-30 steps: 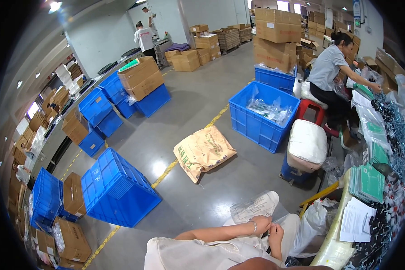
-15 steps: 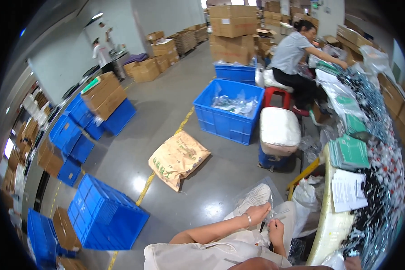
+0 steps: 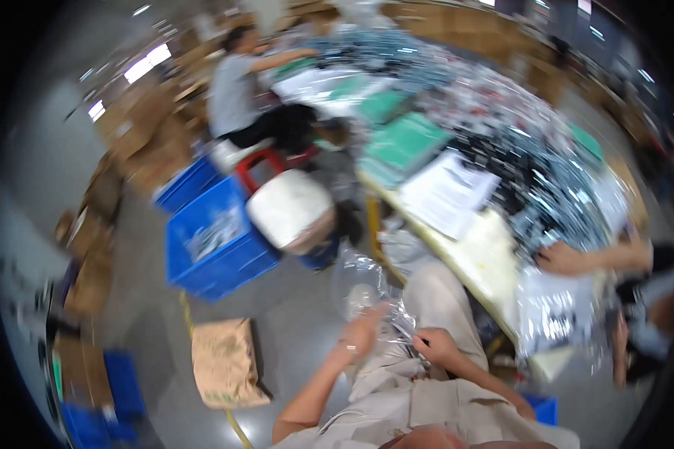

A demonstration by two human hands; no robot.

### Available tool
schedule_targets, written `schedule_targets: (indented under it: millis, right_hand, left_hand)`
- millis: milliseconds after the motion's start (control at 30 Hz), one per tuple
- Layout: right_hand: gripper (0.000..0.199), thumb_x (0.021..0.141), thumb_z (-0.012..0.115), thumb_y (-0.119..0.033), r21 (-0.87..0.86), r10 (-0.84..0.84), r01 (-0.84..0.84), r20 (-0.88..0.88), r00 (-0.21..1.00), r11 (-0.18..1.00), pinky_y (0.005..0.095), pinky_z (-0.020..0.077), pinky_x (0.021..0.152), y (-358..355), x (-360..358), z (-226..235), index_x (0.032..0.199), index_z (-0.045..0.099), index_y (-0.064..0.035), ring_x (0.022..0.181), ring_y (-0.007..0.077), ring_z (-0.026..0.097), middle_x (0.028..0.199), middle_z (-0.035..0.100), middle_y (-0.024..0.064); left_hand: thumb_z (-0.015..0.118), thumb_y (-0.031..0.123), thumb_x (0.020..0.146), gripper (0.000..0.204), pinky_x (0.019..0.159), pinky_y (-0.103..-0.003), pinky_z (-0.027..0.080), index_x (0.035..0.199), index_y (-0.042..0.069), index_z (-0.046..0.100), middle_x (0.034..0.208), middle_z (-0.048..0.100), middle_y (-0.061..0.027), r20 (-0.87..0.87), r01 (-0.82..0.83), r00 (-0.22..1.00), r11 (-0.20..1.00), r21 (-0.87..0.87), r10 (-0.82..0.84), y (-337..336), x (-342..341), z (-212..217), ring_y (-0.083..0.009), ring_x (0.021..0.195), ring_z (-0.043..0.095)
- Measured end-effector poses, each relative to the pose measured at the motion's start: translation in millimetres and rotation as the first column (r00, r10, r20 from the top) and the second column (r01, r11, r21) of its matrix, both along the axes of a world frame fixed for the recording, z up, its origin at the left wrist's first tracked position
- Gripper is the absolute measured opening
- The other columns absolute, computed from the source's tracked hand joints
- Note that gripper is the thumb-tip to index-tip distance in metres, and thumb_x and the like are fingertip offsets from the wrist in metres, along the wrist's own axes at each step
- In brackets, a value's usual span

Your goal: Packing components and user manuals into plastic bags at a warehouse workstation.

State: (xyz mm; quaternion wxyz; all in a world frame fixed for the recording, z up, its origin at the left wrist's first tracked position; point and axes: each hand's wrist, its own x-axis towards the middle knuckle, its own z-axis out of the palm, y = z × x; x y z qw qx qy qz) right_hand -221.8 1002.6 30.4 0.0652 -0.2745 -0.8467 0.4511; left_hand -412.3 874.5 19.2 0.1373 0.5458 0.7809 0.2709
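My left hand (image 3: 361, 331) and my right hand (image 3: 434, 346) are raised over my lap, close together. Both pinch a clear crinkled plastic bag (image 3: 367, 288) that stands up between them; the left grips its lower edge, the right holds a corner near a small dark piece. The picture is blurred, so what lies inside the bag is not readable. My knees in beige trousers (image 3: 442, 299) point toward the long work table (image 3: 494, 247).
The table carries white papers (image 3: 445, 191), green stacks (image 3: 404, 142) and heaps of small dark parts. A seated person (image 3: 240, 97) works at its far end; another person's hand (image 3: 569, 258) rests at right. A blue crate (image 3: 213, 243), white sack (image 3: 288, 209) and tan bag (image 3: 225, 363) stand on the floor.
The view has swung right and tilted, from the open floor toward the table. My hands have lifted the clear bag higher in front of me.
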Motion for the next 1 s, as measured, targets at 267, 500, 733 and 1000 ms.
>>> schedule_targets:
  millis: [267, 500, 733, 1000]
  right_hand:
    - [0.021, 0.079, 0.062, -0.027, 0.160, -0.166, 0.165, -0.013, 0.986, 0.973, 0.0405, 0.0444, 0.058, 4.2, 39.9, 48.0, 0.075, 0.058, -0.0066, 0.068, 0.0306, 0.059, 0.070, 0.061, 0.0123]
    - [0.016, 0.080, 0.061, -0.021, 0.512, 0.112, 0.060, -0.299, 0.948, 0.857, 0.0357, 0.0465, 0.052, 19.7, 35.9, 80.5, 0.081, 0.055, -0.0069, 0.062, 0.0256, 0.059, 0.074, 0.059, 0.0086]
    - [0.014, 0.082, 0.051, -0.022, 0.550, 0.433, -0.526, 0.303, 0.849, 0.648, 0.0361, 0.0472, 0.050, 57.8, 64.3, 61.1, 0.084, 0.055, -0.0083, 0.063, 0.0245, 0.060, 0.078, 0.059, 0.0079]
    - [0.021, 0.084, 0.052, -0.028, 0.703, -0.031, 0.074, -0.073, 0.997, 0.707, 0.0390, 0.0480, 0.057, 191.7, 36.1, 100.4, 0.087, 0.052, -0.0069, 0.071, 0.0280, 0.059, 0.084, 0.056, 0.0110]
  left_hand:
    - [0.047, -0.002, 0.072, 0.055, 0.069, -0.041, 0.050, 0.122, 0.019, 0.047, 0.114, 0.054, -0.0063, -0.147, 0.227, 0.962, 0.973, -0.049, -0.232, 32.9, -4.6, 69.0, -0.0297, 0.091, 0.058]
    - [0.047, -0.006, 0.066, 0.059, 0.069, -0.040, 0.049, 0.120, 0.016, 0.050, 0.107, 0.057, -0.0104, -0.080, 0.469, 0.880, 0.883, 0.001, -0.468, 62.6, 42.0, 106.4, -0.0310, 0.087, 0.059]
    - [0.046, -0.012, 0.062, 0.052, 0.074, -0.034, 0.050, 0.106, 0.012, 0.061, 0.099, 0.062, -0.0111, -0.174, 0.416, 0.905, 0.893, 0.175, -0.388, 87.0, 27.9, 126.4, -0.0296, 0.090, 0.060]
    - [0.048, -0.008, 0.065, 0.052, 0.073, -0.035, 0.050, 0.111, 0.014, 0.057, 0.102, 0.061, -0.0090, -0.141, 0.373, 0.925, 0.915, 0.152, -0.353, 112.7, 45.2, 114.8, -0.0281, 0.088, 0.060]
